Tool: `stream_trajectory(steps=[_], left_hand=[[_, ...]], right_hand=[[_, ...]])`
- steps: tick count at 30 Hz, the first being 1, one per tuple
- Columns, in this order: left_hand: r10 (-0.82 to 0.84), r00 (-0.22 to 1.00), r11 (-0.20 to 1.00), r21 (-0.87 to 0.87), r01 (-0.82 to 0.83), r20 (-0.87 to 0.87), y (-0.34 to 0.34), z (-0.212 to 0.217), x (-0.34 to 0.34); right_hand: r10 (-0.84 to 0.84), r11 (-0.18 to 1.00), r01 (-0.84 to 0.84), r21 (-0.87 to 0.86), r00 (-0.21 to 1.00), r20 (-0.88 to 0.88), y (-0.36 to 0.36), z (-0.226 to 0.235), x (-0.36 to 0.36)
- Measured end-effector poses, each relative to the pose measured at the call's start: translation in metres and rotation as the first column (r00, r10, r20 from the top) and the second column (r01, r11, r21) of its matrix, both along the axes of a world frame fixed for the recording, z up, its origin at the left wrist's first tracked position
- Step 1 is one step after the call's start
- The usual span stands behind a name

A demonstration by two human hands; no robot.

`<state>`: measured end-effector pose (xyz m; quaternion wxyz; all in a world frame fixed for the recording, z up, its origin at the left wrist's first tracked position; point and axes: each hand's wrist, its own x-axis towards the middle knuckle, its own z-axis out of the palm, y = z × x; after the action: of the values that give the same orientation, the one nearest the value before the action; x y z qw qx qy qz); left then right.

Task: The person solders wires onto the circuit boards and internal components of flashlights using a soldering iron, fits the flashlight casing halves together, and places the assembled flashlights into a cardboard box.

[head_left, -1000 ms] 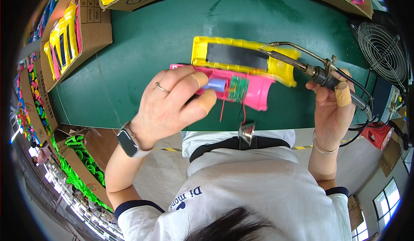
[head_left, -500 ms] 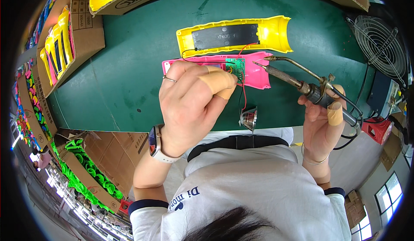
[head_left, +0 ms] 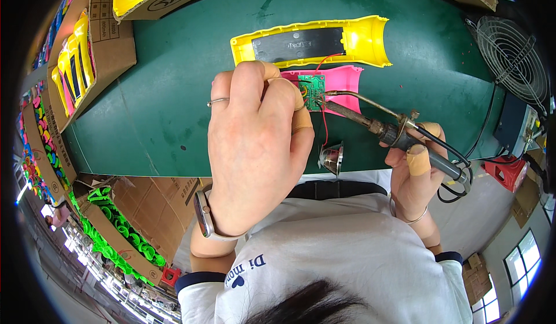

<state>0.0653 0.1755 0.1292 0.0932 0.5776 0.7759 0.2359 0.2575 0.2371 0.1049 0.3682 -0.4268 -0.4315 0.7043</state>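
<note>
My right hand point(head_left: 414, 179) holds a soldering iron point(head_left: 417, 145) with a thin metal tube point(head_left: 370, 102) along it. The iron's tip meets the green circuit board point(head_left: 313, 86), which lies in a pink plastic shell half point(head_left: 347, 79). Over the shell's left part, my left hand point(head_left: 252, 133) is closed, its fingertips bent down and hidden; what they pinch does not show. A black wire point(head_left: 303, 81) runs between these fingers and the board. Beyond lies a yellow shell half point(head_left: 370, 40) with a black panel point(head_left: 298, 46) and a red wire. A silvery cone-shaped reflector point(head_left: 332, 158) rests at the near edge.
Cardboard boxes of coloured shells stand at the left point(head_left: 113, 63) and along the far edge point(head_left: 185, 2) of the green table point(head_left: 185, 86). At the right are a round wire-guarded fan point(head_left: 512, 54), a dark box-shaped unit point(head_left: 514, 126), cables and a red stand point(head_left: 505, 173).
The soldering iron has moved left, bringing its tip onto the circuit board. My left hand has shifted slightly up and left, off the board's lower edge, and covers more of the pink shell.
</note>
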Motion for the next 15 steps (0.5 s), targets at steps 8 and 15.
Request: stream_trajectory(steps=[8, 15], left_hand=[[-0.009, 1.0, 1.0, 0.01, 0.009, -0.014, 0.0007, -0.0009, -0.0007], [-0.008, 1.0, 1.0, 0.007, 0.008, -0.008, 0.0008, 0.0002, -0.0014]], right_hand=[[0.028, 0.999, -0.027, -0.024, 1.0, 0.013, 0.0, -0.0013, -0.0034], [0.041, 0.999, -0.039, -0.03, 0.997, 0.066, 0.0002, 0.0011, -0.0031]])
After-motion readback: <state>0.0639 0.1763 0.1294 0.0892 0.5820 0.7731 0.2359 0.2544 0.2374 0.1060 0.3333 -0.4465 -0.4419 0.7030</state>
